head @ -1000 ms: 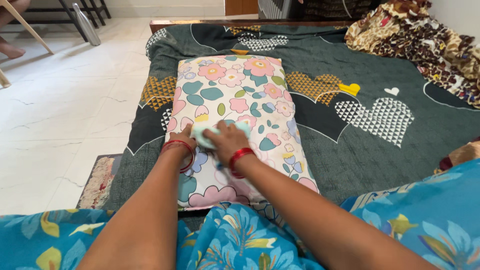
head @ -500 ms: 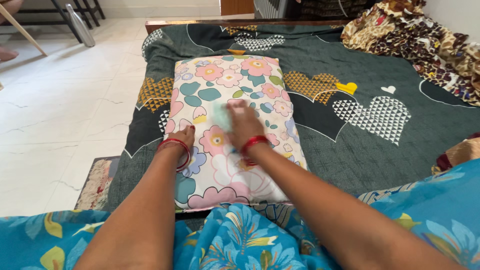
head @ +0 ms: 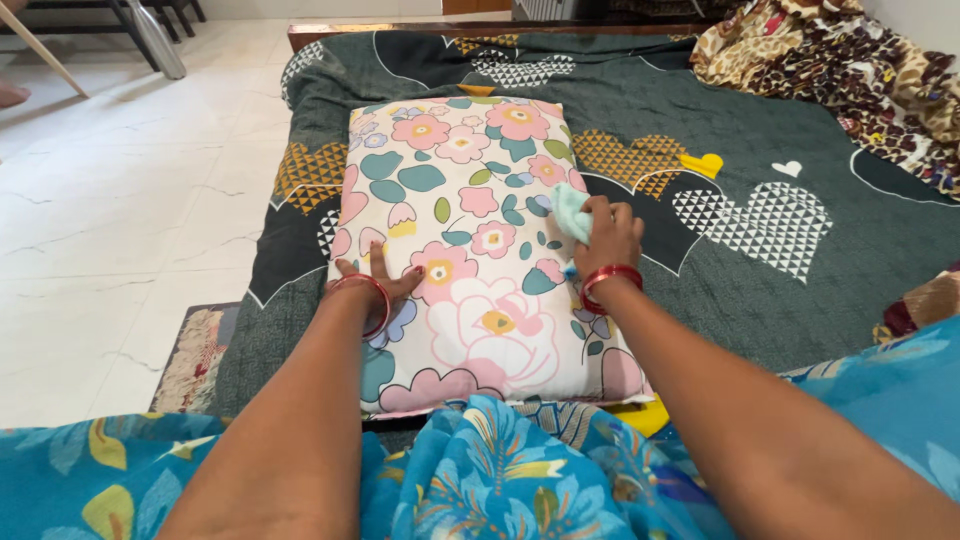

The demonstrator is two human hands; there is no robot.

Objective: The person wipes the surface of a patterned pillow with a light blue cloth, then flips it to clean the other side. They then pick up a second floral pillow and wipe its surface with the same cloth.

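Blue floral cloth of the wearer's garment [head: 480,480] filling the near edge, both forearms reaching out over it. Wiping a flowered pillow [head: 470,250] lying flat on a dark green bedspread with heart shapes [head: 760,260]. Left hand [head: 378,280] lying palm down, fingers spread, on the pillow's near left part, red bangles at the wrist; holding nothing, pressing the cover flat. Right hand [head: 608,240] closed around a small pale green cloth [head: 571,212], bunched, working at the pillow's right edge about midway up. Judging the step: rubbing the cover with the cloth while pinning the pillow. Doing it well likely meaning keeping the left palm weighted so the cover is not dragging or wrinkling under the stroke; keeping the cloth folded into a flat pad, not a loose wad; moving in overlapping passes along the right border, then inward; easing pressure at the seam so the cloth is not slipping off onto the bedspread. Cannot tell whether the cloth is damp. Further off: patterned mat [head: 195,355] on the pale tiled floor [head: 120,220] at left, brown-and-cream spotted blanket [head: 840,80] heaped at the bed's far right corner, dark chair legs at far left.
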